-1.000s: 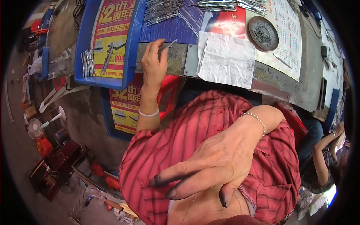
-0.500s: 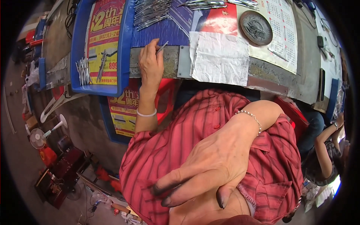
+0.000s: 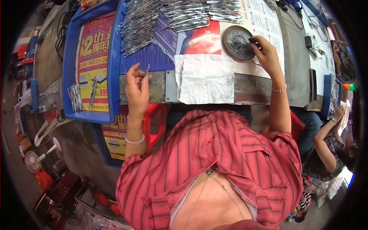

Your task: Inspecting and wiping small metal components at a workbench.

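Note:
My left hand (image 3: 137, 90) is raised at the near edge of the bench, left of the white cloth-like sheet (image 3: 207, 78). Between its thumb and fingers is a slim silver metal piece (image 3: 147, 70), tilted upward. At the right, my right hand (image 3: 267, 56) reaches over the rim of a round dark dish (image 3: 232, 53). Small grey metal parts (image 3: 239, 41) lie in that dish. The thumb and forefinger, dark at the tips, are bent close together at the dish; whatever they hold is too small to make out.
Several rows of slim silver pieces (image 3: 140, 28) cover the back of the bench. At the left stands a blue tray (image 3: 115, 73) with a few metal pieces inside. A printed calendar sheet (image 3: 264, 23) lies under the dish. Another person (image 3: 326, 149) sits at the far right.
My right hand has gone from in front of my chest out to the dish. My left hand still holds the metal piece. The view has shifted, showing more of the bench's back.

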Tool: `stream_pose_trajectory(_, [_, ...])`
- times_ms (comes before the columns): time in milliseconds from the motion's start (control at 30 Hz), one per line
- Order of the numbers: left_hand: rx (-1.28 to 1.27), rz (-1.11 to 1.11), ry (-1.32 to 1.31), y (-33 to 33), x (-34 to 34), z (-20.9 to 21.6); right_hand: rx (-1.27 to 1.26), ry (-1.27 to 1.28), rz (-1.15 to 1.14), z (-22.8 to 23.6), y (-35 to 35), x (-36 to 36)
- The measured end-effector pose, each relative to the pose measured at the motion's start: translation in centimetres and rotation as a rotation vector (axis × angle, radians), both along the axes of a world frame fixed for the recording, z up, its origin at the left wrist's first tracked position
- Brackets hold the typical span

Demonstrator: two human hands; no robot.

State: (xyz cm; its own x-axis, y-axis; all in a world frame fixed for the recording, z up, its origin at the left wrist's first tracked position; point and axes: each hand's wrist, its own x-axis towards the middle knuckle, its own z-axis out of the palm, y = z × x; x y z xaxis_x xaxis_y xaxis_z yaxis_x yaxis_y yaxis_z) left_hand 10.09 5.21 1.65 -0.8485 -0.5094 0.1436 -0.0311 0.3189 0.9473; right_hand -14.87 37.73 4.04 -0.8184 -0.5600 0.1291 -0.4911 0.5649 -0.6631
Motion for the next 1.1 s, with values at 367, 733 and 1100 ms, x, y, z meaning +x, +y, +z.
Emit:
stream_pose_trajectory(367, [0.432,-0.186,-0.015,6.1,1.1,4.4,0.398,0.238,0.335,-0.2,-4.2,-3.5])
stream_pose_trajectory(733, [0.633,-0.344,-0.060,9.3,0.4,4.5,0.136,-0.057,0.181,0.8,-2.6,-3.6])
stream_pose_trajectory(1100, [0.541,-0.424,-0.146,10.3,-0.9,5.6,-0.535,-0.938,0.360,6.7,-3.6,8.9])
